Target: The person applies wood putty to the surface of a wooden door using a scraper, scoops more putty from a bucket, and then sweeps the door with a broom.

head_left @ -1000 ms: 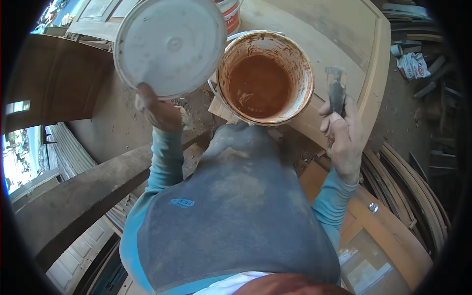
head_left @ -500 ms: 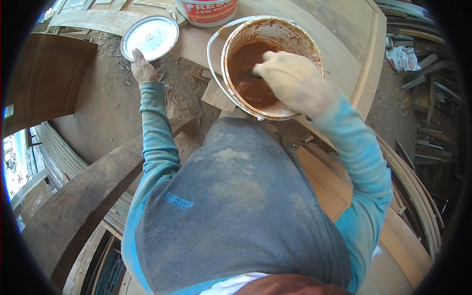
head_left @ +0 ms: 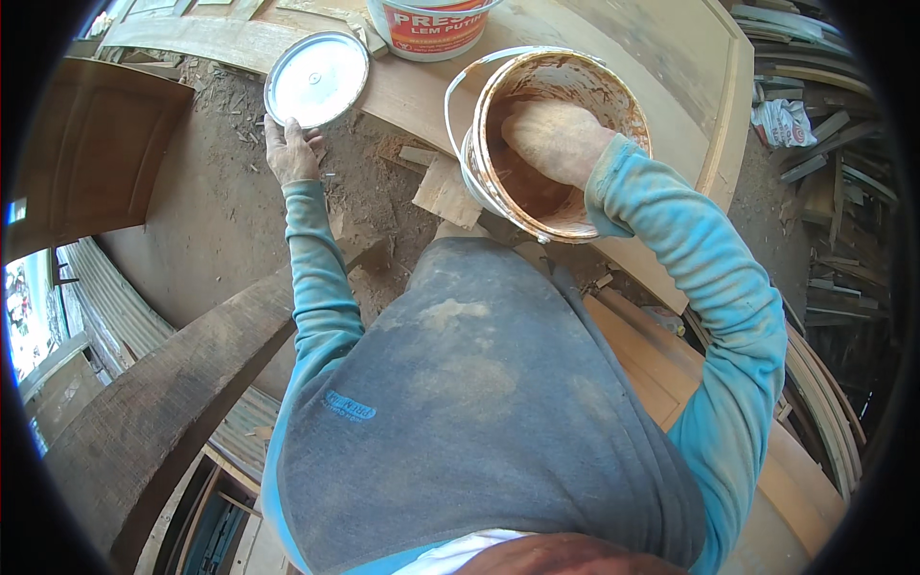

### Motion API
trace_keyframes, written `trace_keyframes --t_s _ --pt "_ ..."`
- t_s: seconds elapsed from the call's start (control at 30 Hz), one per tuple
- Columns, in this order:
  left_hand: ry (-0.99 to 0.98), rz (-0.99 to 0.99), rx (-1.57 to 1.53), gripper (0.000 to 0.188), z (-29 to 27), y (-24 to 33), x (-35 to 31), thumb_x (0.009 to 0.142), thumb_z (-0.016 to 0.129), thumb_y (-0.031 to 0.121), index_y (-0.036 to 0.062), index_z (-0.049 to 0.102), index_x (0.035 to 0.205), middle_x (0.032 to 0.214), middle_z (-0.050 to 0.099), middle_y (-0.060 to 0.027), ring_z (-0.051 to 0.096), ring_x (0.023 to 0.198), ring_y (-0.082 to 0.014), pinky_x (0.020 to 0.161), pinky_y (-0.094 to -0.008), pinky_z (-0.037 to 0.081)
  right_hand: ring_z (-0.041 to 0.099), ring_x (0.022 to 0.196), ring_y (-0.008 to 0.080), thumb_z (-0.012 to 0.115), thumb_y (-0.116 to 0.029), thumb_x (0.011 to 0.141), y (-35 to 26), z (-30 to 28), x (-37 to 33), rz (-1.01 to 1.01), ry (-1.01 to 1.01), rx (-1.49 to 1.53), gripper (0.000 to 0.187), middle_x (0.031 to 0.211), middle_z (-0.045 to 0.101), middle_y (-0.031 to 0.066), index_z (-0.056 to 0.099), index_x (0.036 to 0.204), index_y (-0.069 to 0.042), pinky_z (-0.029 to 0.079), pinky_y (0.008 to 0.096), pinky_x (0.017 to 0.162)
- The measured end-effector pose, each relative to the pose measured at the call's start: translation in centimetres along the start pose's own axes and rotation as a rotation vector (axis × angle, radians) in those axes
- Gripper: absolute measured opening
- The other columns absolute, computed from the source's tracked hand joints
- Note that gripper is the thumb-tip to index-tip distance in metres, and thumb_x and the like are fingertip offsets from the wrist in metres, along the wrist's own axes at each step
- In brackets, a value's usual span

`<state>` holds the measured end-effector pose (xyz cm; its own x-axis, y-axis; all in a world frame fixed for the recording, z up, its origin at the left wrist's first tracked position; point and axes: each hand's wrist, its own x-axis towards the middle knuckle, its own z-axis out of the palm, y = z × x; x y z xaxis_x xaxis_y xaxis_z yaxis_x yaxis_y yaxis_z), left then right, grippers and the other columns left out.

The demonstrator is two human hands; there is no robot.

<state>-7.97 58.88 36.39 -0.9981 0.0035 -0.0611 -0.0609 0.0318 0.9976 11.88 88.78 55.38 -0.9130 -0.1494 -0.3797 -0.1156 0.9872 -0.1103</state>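
My left hand [head_left: 292, 153] grips the near edge of a round whitish lid [head_left: 318, 81], holding it out to the left of the buckets. My right hand [head_left: 556, 142] is down inside an open white bucket [head_left: 625, 113], its fingers curled closed. Whatever they hold is hidden behind the hand. Reddish-brown paste [head_left: 522, 182] lies in the bucket, and smears of it coat the inner wall. The bucket's handle [head_left: 454, 103] hangs out on the left side. Behind it stands a white bucket with a red label [head_left: 436, 31].
Both buckets stand on a wooden door panel [head_left: 671, 48]. A thick timber beam [head_left: 182, 383] runs along my left, with a brown panel [head_left: 96, 153] beyond it. Wood offcuts [head_left: 448, 192] lie below the bucket. Stacked boards [head_left: 843, 220] and a white sack [head_left: 784, 123] are at the right.
My right hand has gone deeper into the bucket, which now looks more tilted. The lid in my left hand and both buckets appear further right in view.
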Motion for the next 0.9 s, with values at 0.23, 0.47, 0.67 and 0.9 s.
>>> trace_keyframes --t_s 0.23,0.47,0.67,0.9 --pt "0.042 0.025 -0.162 0.069 1.5 0.3 0.8 0.104 0.061 0.022 -0.0039 0.025 0.157 0.125 0.062 -0.0193 0.071 0.092 -0.0248 0.068 -0.0302 0.063 0.069 0.104 0.0348 0.062 -0.011 0.09 -0.7 -2.3 0.1 0.028 -0.174 -0.037 0.024 0.104 0.072 0.0171 0.072 0.109 -0.002 0.056 0.044 0.092" --pt "0.114 -0.067 -0.216 0.079 1.0 -0.6 -0.4 0.105 0.057 0.039 -0.005 0.017 0.159 0.138 0.054 -0.0249 0.065 0.115 -0.0377 0.083 -0.0416 0.063 0.068 0.1 0.0379 0.058 -0.012 0.094 1.5 -3.5 -4.9 0.001 0.098 0.246 0.023 0.101 0.072 0.0193 0.072 0.109 -0.002 0.054 0.0459 0.089" --pt "0.305 0.169 -0.011 0.049 0.8 1.0 -3.3 0.109 0.051 0.03 -0.0042 0.044 0.144 0.117 0.062 -0.0115 0.062 0.093 -0.0176 0.08 -0.031 0.055 0.067 0.085 0.0316 0.056 -0.013 0.096 1.1 -8.3 -10.4 0.16 0.124 0.595 0.024 0.091 0.068 0.0184 0.069 0.108 0.003 0.054 0.0414 0.081" --pt "-0.182 0.377 -0.002 0.051 5.1 8.6 -9.7 0.105 0.058 0.035 -0.0001 0.053 0.142 0.119 0.064 -0.0104 0.062 0.097 -0.0156 0.083 -0.031 0.053 0.063 0.077 0.0121 0.057 -0.011 0.102 2.5 -3.3 -16.0 0.259 0.488 1.293 0.026 0.088 0.068 0.0059 0.067 0.122 0.004 0.054 0.0274 0.072"
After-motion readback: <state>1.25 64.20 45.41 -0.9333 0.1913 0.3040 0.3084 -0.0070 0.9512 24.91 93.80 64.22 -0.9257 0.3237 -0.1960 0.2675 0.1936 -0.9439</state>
